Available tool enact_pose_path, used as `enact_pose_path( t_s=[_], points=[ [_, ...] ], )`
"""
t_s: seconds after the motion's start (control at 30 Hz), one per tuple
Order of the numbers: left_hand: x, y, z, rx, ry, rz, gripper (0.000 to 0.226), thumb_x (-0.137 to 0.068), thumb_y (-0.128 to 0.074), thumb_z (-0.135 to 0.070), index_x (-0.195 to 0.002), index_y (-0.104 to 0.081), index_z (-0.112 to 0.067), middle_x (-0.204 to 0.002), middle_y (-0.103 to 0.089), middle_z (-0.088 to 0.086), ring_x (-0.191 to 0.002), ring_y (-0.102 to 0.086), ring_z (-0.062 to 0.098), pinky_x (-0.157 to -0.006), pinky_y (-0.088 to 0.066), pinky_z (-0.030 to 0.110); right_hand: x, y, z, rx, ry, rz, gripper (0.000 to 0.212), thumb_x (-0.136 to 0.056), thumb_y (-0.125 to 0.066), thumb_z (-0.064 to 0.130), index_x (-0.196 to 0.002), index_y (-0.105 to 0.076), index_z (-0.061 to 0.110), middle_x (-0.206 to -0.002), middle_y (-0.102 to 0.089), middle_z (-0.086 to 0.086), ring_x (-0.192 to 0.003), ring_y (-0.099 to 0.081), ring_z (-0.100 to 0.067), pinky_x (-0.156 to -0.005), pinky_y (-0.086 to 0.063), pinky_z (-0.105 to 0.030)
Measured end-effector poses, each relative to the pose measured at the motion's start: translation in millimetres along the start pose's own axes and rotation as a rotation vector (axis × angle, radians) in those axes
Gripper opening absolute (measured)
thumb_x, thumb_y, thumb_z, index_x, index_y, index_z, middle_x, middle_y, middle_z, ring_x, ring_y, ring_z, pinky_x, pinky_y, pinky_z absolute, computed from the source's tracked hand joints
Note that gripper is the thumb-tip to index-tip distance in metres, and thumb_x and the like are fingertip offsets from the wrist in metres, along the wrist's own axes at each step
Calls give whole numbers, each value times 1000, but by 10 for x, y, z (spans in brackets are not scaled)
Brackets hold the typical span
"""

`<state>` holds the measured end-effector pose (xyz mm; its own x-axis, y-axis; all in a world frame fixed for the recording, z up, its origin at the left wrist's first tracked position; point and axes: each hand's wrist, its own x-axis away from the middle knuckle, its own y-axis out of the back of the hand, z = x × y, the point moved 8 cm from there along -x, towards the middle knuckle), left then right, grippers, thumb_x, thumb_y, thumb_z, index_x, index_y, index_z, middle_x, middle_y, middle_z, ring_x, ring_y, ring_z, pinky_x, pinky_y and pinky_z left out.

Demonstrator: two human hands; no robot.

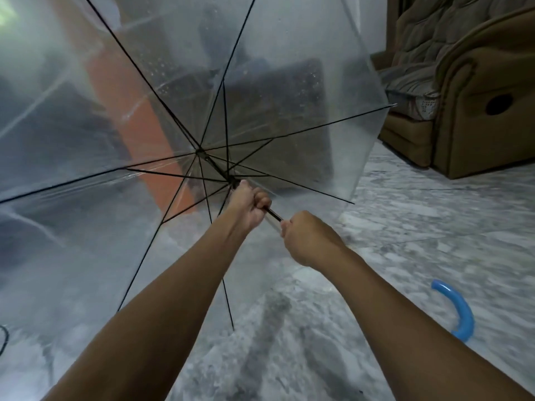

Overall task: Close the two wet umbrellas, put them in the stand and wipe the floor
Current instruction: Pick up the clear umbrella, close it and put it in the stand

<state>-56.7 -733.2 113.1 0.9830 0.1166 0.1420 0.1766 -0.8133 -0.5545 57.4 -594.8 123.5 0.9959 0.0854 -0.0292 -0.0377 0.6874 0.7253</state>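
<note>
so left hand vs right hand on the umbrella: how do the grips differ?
The left hand sits higher on the shaft, right under the runner where the ribs of the clear umbrella meet; the right hand grips lower, nearer the handle end. The left hand shows its curled fingers; the right hand shows mostly its back. A short bare stretch of shaft separates them. Both are closed around the same shaft.

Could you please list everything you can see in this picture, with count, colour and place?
open umbrella: one, clear canopy with black ribs, left and centre, held up
umbrella shaft: one, black, between the hands
curved handle: one, blue, lower right over the floor
armchair: one, brown, upper right
floor: grey-white marbled
orange panel: one, behind the canopy
left hand: gripping by the runner
right hand: gripping lower down
</note>
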Motion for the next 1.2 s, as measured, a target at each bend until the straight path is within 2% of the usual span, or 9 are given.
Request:
enact_pose_path(
  t_s=[0.13, 0.23, 0.47, 0.7, 0.9, 0.97, 1.0, 1.07, 1.2],
  points=[
    [-25, 115, 6, -4, -14, -53, 38, -107, -17, -35, -81, -42, -25, -36, -20, -7, -25, -17, 4, -29, -10, 17, 32, -169, 3, -42, 33, 60, 35, -104, -36, 34, -110, -61, 11, -90, -64, -7, -78, -58, -28, -65, -39, -31],
    [-79, 160, -24, -50, -42, -95, 28, -107, -17, -33, -111, -45, -33, -38, -19, -8, -27, -16, 5, -27, -10, 17, 37, -225, -39, -125, 58, 131, 31, -103, -39, 31, -90, -59, 12, -74, -58, -5, -59, -49, -20, -55, -35, -28],
    [-148, 153, -129, 18, -51, -90, 40, -108, -17, -32, -73, -32, -19, -35, -19, -8, -25, -16, 4, -25, -9, 16, 331, -145, -319, -418, -75, 422, 37, -104, -34, 40, -95, -59, 13, -77, -48, -3, -61, -47, -14, -44, -45, -22],
    [-74, 62, -58, 36, -56, -56, 42, -108, -20, -30, -69, -28, -17, -38, -17, -6, -27, -16, 6, -27, -14, 16, 208, -82, -324, -67, 14, 232, 40, -106, -31, 38, -73, -41, 18, -66, -40, 0, -55, -37, -16, -49, -27, -30],
    [127, -150, 429, 3, 129, 56, 41, -107, -25, -23, -66, -28, -20, -38, -21, -5, -26, -18, 7, -25, -17, 17, -34, -119, -187, -177, -71, 171, 26, -103, -42, 28, -109, -55, 7, -68, -42, -6, -54, -37, -17, -47, -28, -27],
    [114, -125, 459, -34, 147, 52, 32, -106, -26, -20, -95, -52, -34, -39, -20, -6, -26, -18, 7, -24, -15, 18, -76, -232, -159, -195, -69, 181, 23, -101, -44, 20, -113, -55, 3, -69, -45, -7, -55, -40, -18, -47, -30, -27],
    [89, -75, 435, -58, 135, 31, 35, -105, -25, -20, -126, -45, -41, -41, -20, -7, -27, -18, 6, -24, -15, 18, -95, -290, -153, -205, -46, 185, 23, -100, -44, 21, -109, -57, 3, -71, -48, -7, -57, -42, -19, -49, -32, -27],
    [31, 29, 340, -97, 86, -25, 44, -105, -24, -20, -146, -18, -37, -43, -20, -7, -29, -18, 6, -24, -15, 18, -64, -320, -135, -247, 2, 194, 22, -100, -46, 25, -91, -56, 8, -74, -51, -7, -60, -45, -21, -55, -37, -31],
    [-32, 148, 72, -124, -28, -85, 31, -107, -21, -23, -92, -47, -31, -40, -20, -8, -27, -18, 4, -24, -14, 16, 170, -254, -149, -373, 12, 394, 25, -102, -44, 22, -111, -55, 1, -92, -62, -14, -61, -57, -20, -61, -50, -33]
  ],
)
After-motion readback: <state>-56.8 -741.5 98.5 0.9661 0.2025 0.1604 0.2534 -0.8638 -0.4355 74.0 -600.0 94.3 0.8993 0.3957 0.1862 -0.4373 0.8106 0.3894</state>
